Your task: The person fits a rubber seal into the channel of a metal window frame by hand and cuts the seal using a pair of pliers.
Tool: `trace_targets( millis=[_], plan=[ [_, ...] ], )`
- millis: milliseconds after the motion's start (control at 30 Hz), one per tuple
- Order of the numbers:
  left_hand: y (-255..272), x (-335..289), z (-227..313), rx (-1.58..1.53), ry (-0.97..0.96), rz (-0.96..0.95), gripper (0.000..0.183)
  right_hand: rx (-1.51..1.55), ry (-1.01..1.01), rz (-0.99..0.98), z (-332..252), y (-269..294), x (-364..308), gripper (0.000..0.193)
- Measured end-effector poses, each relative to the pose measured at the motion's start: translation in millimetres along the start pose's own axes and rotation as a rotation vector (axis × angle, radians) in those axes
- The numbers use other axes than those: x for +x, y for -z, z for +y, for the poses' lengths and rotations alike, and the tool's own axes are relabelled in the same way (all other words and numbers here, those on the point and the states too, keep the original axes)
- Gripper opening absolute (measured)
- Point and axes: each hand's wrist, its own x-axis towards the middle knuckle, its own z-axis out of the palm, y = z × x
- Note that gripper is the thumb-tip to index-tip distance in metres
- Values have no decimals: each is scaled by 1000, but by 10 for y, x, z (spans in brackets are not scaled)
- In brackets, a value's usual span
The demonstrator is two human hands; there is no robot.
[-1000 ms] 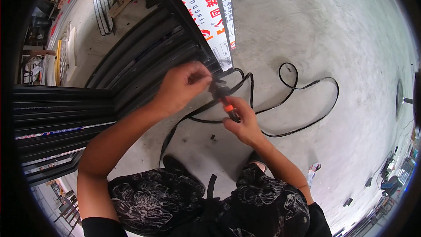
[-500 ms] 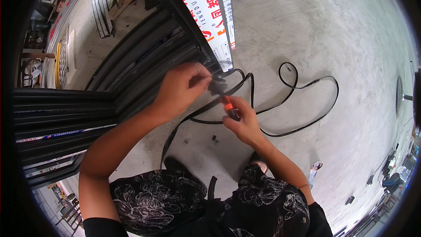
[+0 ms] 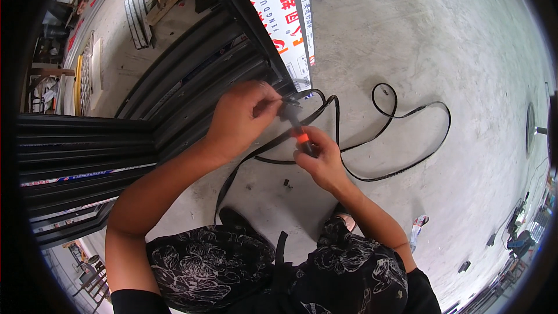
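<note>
The grip of the right hand (image 3: 324, 166) is closed around a black, orange-banded handheld tool (image 3: 302, 138), its long axis slanting forward-left, its blurred head beyond the fingers, near the left hand (image 3: 244, 116), whose fingers curl thumbward; whether they hold anything, I cannot tell. Beyond lies a black ribbed frame (image 3: 192, 106).

Grips a hand tool (image 3: 302, 138) in the right hand (image 3: 321, 158), black-handled with an orange-red band, slanting up and leftward to a dark head, too blurred to name more closely. Points that head close to the pinched fingertips of the left hand (image 3: 241, 113), at the near end of a black, ribbed frame (image 3: 116, 146) with grooved members meeting in a corner. Winds below and behind the tool as a thin black strip (image 3: 368, 180), loosely looped across the floor.
</note>
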Motion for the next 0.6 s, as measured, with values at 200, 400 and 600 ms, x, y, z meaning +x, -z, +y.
trace_targets(
  millis=[200, 400, 600],
  plan=[
    [-27, 16, 22, 82, -80, 34, 7, 11, 43, 70, -36, 0, -21, 27],
    [-40, 2, 71, 54, -98, 15, 8, -192, 125, 177, -129, 4, -51, 23],
    [-27, 22, 42, 118, -27, 6, 8, -830, 499, 337, 55, 206, 92, 23]
  ],
)
